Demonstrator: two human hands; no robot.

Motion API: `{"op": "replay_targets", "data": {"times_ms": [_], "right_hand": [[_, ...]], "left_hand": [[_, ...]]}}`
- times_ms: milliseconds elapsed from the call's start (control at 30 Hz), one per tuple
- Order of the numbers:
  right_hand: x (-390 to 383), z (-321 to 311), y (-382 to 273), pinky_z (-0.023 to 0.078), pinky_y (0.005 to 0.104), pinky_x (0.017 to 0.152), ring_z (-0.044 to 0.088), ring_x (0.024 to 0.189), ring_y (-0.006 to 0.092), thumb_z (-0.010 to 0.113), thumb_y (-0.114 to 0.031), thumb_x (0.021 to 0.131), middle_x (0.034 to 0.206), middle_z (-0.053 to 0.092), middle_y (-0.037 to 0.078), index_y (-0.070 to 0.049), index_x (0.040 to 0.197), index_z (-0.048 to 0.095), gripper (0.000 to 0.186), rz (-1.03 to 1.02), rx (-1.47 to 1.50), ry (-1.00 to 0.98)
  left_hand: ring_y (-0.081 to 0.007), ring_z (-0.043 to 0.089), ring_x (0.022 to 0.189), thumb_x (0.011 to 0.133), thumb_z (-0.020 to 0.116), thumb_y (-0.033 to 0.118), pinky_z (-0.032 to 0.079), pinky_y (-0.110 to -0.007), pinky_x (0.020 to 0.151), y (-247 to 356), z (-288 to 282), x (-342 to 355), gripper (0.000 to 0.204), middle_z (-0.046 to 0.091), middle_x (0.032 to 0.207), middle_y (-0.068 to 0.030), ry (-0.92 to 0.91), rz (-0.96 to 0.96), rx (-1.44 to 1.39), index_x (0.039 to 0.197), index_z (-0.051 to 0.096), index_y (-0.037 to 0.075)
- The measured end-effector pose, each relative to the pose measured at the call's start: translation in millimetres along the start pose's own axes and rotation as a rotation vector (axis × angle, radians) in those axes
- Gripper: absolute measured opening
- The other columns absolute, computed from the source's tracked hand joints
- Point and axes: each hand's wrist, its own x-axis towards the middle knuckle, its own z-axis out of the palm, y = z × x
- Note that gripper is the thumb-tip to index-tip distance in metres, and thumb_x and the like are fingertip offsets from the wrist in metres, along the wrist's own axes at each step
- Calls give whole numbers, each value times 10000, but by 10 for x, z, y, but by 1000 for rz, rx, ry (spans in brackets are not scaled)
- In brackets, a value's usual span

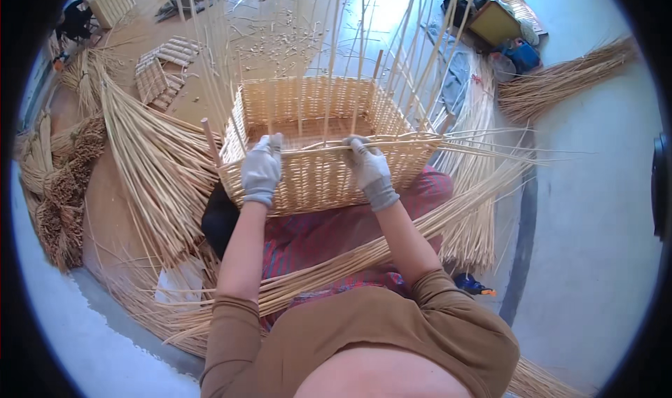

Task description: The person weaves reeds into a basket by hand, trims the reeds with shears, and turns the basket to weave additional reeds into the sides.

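A rectangular wicker basket rests tilted across my lap, with tall thin stakes rising from its walls. Both of my hands wear pale gloves with grey cuffs. At the left part of the near rim, my left hand is closed on the top edge, thumb upward beside a stake. Farther right on the same edge, my right hand pinches the weaving rods, its fingertips partly hidden. Loose ends of these weaving rods stick out past the basket's right corner. A thick corner post stands at the near left.
Long rods lie across my lap below the basket. Bundles of rods spread at the left, and another bundle lies at the far right. A small woven piece, scattered trimmings and a blue container are farther off.
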Motion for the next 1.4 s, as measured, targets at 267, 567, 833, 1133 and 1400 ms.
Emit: {"op": "replay_targets", "data": {"times_ms": [267,567,833,1133,1400], "right_hand": [[140,-248,-283,625,322,779,697,849,180,714,-25,907,956,696,49,-95,990,605,153,-156,-109,100],[939,1849,-763,436,367,1093,465,1360,288,735,-30,824,1498,466,171,-121,1466,472,699,-1164,-1268,-221],[369,891,-154,503,325,692,484,707,146,420,-341,1062,1211,552,99,-97,1308,467,349,-852,-12,-302],[-285,375,90,534,387,689,555,672,164,469,-306,1068,778,519,15,-116,1130,477,200,-499,56,-144],[50,-717,-527,564,302,684,693,888,150,659,-123,966,974,709,51,-125,1148,504,239,-197,-3,188]], "left_hand": [[-171,696,674,1025,562,366,569,-296,540,-121,3,124,353,661,820,-56,-530,-361,-768,1016,624,18],[-76,498,543,980,653,355,441,-295,526,118,247,-23,401,573,601,-3,-69,-83,-63,754,604,28],[-77,546,537,931,730,321,460,-275,476,-151,86,43,313,586,637,17,-233,-297,-394,786,628,63],[-101,573,577,854,812,293,510,-295,502,494,232,124,379,603,669,-29,31,-284,38,742,525,72],[-136,627,571,969,644,160,517,-308,471,777,479,-15,183,610,764,-29,367,62,-847,1101,552,71]]}}
